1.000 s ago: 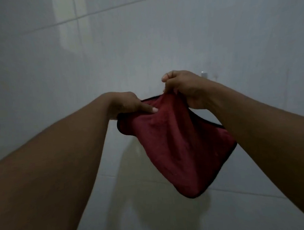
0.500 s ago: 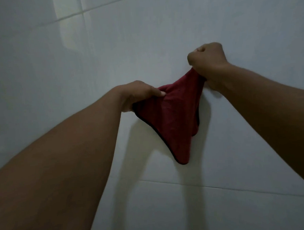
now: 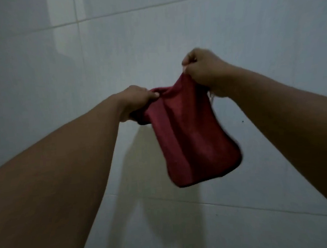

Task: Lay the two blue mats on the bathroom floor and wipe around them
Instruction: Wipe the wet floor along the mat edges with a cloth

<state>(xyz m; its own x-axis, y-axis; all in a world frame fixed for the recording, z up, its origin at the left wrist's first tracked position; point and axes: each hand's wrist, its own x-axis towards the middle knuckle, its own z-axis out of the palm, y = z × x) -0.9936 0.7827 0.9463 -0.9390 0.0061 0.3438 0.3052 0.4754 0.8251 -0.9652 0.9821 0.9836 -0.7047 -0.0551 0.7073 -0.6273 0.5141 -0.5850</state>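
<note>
The left forearm (image 3: 57,176) comes up bare from the lower left corner. The left hand (image 3: 136,100) has its fingers curled under and its thumb laid on top. It pinches the upper left edge of the cloth (image 3: 190,137), and more fabric is bunched below the palm. The cloth is red and is held up in the air in front of the wall (image 3: 33,83). Whether it touches the wall cannot be told. It sags from the two grips in soft folds and is rounded at the bottom, where it is blurred (so the hem there cannot be made out). The right hand (image 3: 203,68) is higher than the left and closed almost to a fist, with fingertips and thumb nipping the cloth's upper right corner. A pale bit (image 3: 211,98) shows just under the right wrist, too blurred to name. The right forearm (image 3: 282,127) runs off to the right edge.

Behind all this the wall is tiled, pale and glossy. At the upper left a bright patch (image 3: 62,24) of reflected light lies beside a vertical grout line (image 3: 77,18). One long line crosses the top, rising to the right, and another crosses low down, falling to the right. A shadow (image 3: 142,163) lies on the wall just below and left of the cloth, between it and the left forearm. A small dark speck (image 3: 242,121) sits on the wall between the cloth and the right forearm. The light in the room is dim
</note>
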